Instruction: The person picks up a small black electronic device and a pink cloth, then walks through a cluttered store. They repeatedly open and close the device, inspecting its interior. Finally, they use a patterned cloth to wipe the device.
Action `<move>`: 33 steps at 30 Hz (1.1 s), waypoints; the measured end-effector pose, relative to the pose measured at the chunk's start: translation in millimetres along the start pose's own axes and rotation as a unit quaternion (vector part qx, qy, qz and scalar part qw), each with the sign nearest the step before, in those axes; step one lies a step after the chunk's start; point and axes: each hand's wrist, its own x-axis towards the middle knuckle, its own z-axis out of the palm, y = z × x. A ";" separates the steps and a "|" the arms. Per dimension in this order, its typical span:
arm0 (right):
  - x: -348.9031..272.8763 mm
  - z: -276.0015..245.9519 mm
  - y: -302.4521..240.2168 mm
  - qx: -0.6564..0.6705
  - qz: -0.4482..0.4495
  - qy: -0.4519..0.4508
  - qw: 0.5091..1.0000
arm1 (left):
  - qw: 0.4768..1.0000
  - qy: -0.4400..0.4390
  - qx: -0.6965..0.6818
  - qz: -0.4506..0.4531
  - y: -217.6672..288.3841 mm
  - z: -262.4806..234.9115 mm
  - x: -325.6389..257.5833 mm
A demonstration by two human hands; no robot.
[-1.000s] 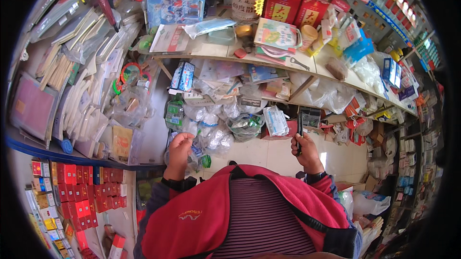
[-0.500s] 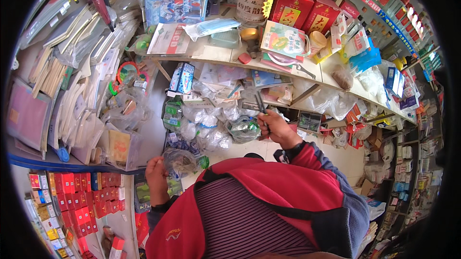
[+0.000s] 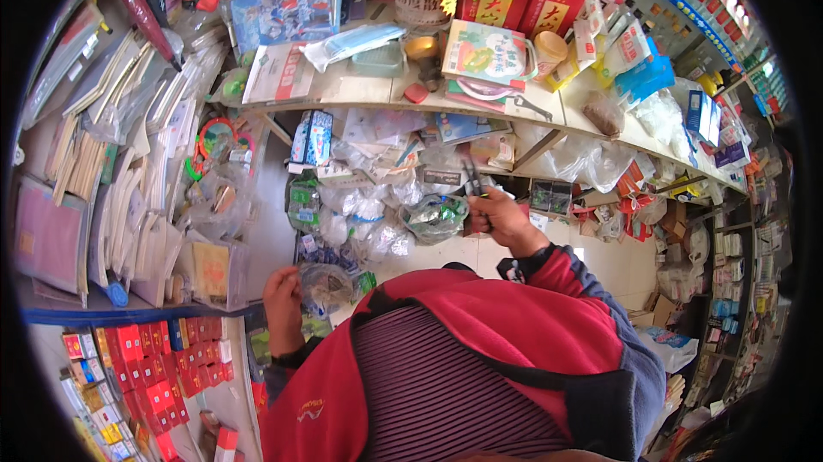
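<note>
Gripping a black two-pronged tool [image 3: 473,184], the right hand [image 3: 504,222] is closed, with the fingers wrapped around the tool's near end; the prongs point away from the body and appear slightly parted. Tool location: in front of the person, nearer the body in the view than the front edge of the white-topped surface [image 3: 364,89], and near a clear bag with green contents [image 3: 434,219]. Contact between the tool and this bag cannot be confirmed. Left hand [image 3: 283,297]: fingers curled inward, only a small gap at the thumb, positioned just beside a clear plastic bag [image 3: 327,287]; whether it has hold of anything cannot be told. Status, judged from this view: taking up the tool is complete, and the grasp appears secure. No cut, sorted or otherwise finished item can be identified near the hands; the silvery plastic bags [image 3: 367,207] lie in a loose pile, apart from the tool. Remaining: the tool is not set down, and any work with it is judged either not begun or not visible, so the amount left cannot be determined
</note>
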 end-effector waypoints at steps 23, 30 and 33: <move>-41.8 -77.1 23.0 0.022 0.050 0.137 0.989 | 0.996 0.035 0.076 -0.035 -47.8 39.7 34.3; 12.5 -40.5 28.0 -0.035 0.114 0.024 0.993 | 0.990 0.138 0.014 -0.028 -57.0 -13.3 -15.4; 31.3 -24.0 31.5 -0.070 0.136 -0.023 0.988 | 0.982 0.184 -0.034 -0.013 -64.1 -34.3 -43.2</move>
